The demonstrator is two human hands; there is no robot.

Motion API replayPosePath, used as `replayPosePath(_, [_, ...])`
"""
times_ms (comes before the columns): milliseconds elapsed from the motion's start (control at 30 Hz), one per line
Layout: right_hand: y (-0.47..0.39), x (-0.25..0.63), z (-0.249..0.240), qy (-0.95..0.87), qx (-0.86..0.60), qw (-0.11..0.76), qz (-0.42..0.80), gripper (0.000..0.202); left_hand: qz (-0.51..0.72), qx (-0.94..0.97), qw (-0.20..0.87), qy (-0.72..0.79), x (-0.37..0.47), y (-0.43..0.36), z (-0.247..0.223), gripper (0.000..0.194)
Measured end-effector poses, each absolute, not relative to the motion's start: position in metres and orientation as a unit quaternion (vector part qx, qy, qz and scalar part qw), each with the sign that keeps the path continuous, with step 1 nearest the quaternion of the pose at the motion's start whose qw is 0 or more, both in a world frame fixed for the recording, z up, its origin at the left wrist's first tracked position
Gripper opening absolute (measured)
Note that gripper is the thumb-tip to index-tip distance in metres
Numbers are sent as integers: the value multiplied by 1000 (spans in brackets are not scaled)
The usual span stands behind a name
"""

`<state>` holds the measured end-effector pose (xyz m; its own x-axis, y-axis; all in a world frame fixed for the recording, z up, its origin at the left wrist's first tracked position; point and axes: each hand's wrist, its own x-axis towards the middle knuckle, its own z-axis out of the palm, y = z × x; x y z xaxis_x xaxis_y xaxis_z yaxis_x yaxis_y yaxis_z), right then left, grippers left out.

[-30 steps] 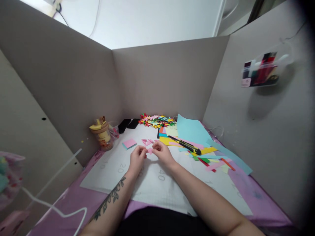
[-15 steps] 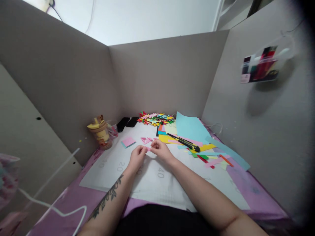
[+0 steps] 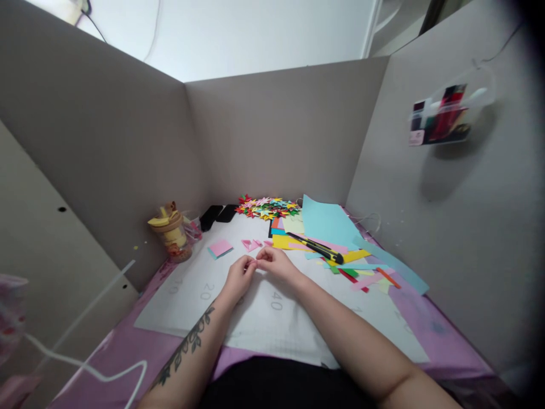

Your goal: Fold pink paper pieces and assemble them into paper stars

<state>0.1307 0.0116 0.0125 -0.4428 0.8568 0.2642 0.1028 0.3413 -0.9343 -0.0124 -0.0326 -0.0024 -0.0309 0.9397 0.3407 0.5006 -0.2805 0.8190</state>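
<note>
Small folded pink paper piece point(image 3: 256, 262), left of long black-and-yellow utility knife point(image 3: 315, 249): likely near weightless, thin, crisp, easily creased or crushed; best pinched lightly by edges, away from folds. Left hand point(image 3: 239, 276), right hand point(image 3: 276, 265): grips narrow, fingertips together around piece. Piece mostly covered, shape unclear. Angular folded pink paper bits point(image 3: 251, 245) also left of knife.

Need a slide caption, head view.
Left hand and right hand meet over the white sheet, a cutter lying to the right and paper stars behind.
</note>
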Motion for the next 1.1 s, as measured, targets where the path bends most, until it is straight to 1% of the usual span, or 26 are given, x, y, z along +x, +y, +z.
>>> replayPosePath(200, [11, 127, 4, -695, -311, 405, 506, 12, 473, 653, 254, 534, -12, -35, 1, 16])
replayPosePath(367, [4, 123, 1, -690, -303, 390, 528, 10, 490, 637, 257, 536, -14, -33, -3, 15])
replayPosePath(433, [6, 126, 3, -692, -288, 379, 543, 14, 518, 615, 257, 536, -17, -31, -4, 15])
replayPosePath(500, [13, 132, 7, -692, -276, 370, 555, 23, 571, 564, 252, 541, -21, -29, -4, 17])
replayPosePath(533, [17, 136, 8, -689, -280, 373, 555, 24, 597, 536, 251, 542, -23, -28, -3, 18])
replayPosePath(600, [29, 146, 10, -663, -313, 412, 541, 23, 627, 495, 252, 546, -27, -27, -2, 21])
replayPosePath(700, [44, 156, 7, -608, -393, 504, 471, 15, 607, 503, 242, 565, -28, -26, -1, 19])
replayPosePath(767, [48, 158, 1, -612, -435, 524, 402, 11, 565, 547, 216, 578, -24, -27, -1, 16])
replayPosePath(867, [44, 148, -9, -672, -466, 481, 316, 1, 506, 612, 174, 582, -19, -29, -2, 16])
replayPosePath(967, [37, 130, -17, -735, -467, 416, 263, 8, 485, 628, 153, 590, -18, -30, -3, 17])
replayPosePath(1100, [38, 111, -20, -751, -521, 360, 185, 15, 487, 615, 139, 604, -23, -28, -6, 16])
